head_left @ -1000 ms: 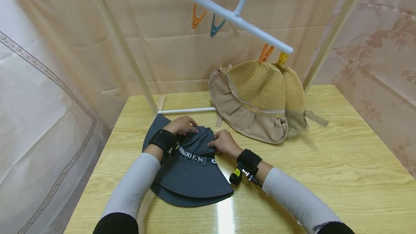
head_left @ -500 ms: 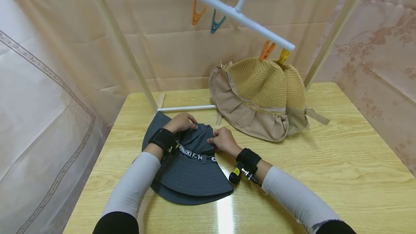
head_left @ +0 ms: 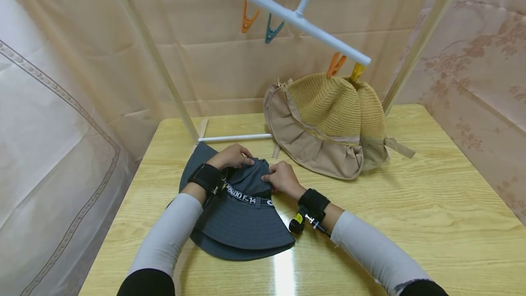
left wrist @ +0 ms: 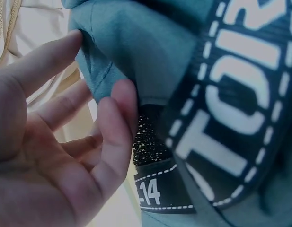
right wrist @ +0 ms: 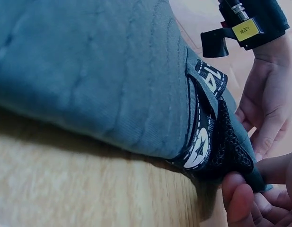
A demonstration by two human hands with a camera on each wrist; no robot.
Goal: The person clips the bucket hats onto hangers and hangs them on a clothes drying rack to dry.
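A wooden table is seen from above, its pale grain catching a streak of glare near the front edge; across its far side a drying rack is set, built of slanted wooden legs and white crossbars, with a low white bar lying on the tabletop; from the white arm on the right a straw sun hat with a beige cloth brim is hung, its brim resting on the table, well apart from the hands; a dark grey bucket hat is laid flat on the table in front of the rack's left leg, just before the low bar, its black band lettered in white turned upward; the crown's far edge is pinched by the left hand, fingers curled onto the fabric, thumb and fingertips seen closing on a fold in the left wrist view; the crown's right side is gripped by the right hand, its fingertips bunched on the band's end in the right wrist view; four clothespegs are clipped to the arm, an orange peg, a teal peg, a second orange peg and a yellow peg.
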